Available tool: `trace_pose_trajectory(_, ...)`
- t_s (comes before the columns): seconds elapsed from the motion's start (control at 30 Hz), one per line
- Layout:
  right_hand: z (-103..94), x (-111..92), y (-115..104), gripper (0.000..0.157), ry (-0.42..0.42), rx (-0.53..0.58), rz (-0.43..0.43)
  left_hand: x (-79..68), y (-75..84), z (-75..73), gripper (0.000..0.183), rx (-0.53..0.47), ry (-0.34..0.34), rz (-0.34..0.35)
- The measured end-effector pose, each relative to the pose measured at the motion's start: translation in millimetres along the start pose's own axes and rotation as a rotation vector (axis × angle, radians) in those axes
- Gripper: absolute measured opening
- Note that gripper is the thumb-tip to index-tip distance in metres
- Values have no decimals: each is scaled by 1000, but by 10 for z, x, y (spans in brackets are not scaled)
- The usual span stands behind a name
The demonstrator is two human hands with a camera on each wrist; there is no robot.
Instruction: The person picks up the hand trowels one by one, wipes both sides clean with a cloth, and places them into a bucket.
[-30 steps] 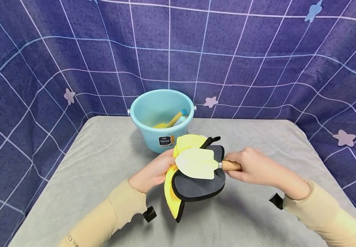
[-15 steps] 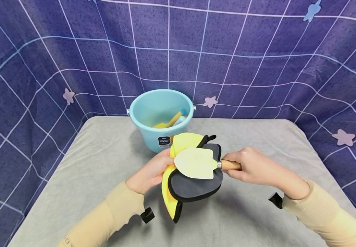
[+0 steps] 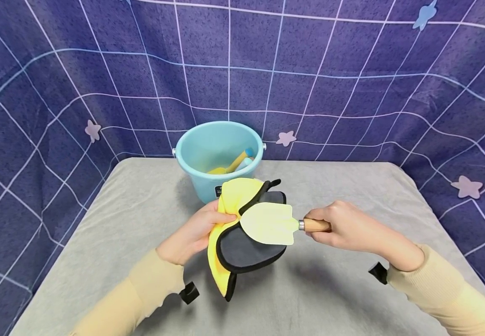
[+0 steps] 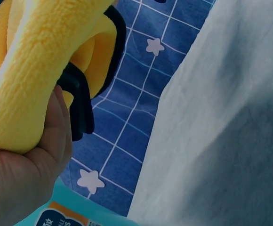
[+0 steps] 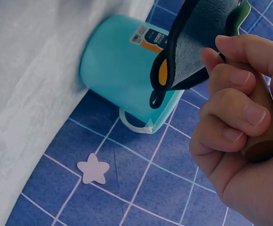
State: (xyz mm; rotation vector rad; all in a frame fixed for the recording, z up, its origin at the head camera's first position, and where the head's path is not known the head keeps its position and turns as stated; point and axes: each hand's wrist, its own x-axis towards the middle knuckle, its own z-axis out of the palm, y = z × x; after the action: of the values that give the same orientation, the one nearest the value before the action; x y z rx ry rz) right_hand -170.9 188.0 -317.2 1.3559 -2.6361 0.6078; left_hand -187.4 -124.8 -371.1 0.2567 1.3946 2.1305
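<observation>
My left hand (image 3: pixel 193 231) grips a folded two-sided cloth (image 3: pixel 248 247), fuzzy yellow on one face and dark grey on the other, with black edging and a small hanging loop. In the left wrist view the yellow side (image 4: pixel 37 70) bulges over that hand's palm. My right hand (image 3: pixel 339 226) holds a garden trowel by its wooden handle (image 3: pixel 317 226), fingers curled round it. The trowel's pale yellow-green blade (image 3: pixel 267 223) points left and overlaps the cloth's grey side, its tip close to my left fingers. Both things are held up over the grey-covered table.
Behind the cloth stands a light blue bucket (image 3: pixel 200 175) with yellow (image 3: pixel 237 162) and pale blue items inside. A grey cover (image 3: pixel 112 224) lies over the table. A purple-blue curtain (image 3: pixel 330 70) with grid lines and stars hangs around the back and sides.
My left hand has moved left with the cloth, so the cloth's right edge has slid back behind the trowel blade. The right hand and trowel have barely moved.
</observation>
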Motion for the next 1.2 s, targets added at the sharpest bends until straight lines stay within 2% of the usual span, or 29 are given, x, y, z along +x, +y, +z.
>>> trace_pose_trajectory(0.23,-3,-20,-1,26,-28,-6,35,-60,22,-21,28,25,19,-16)
trace_pose_trajectory(0.57,0,-43,13,26,-33,-25,64,-146,42,-74,25,18,37,-9)
trace_pose_trajectory(0.97,4,-77,41,26,-2,-20,16,-289,95,-140,25,7,42,-4)
trace_pose_trajectory(1.2,16,-106,56,27,9,-38,24,-359,132,-178,24,33,59,10)
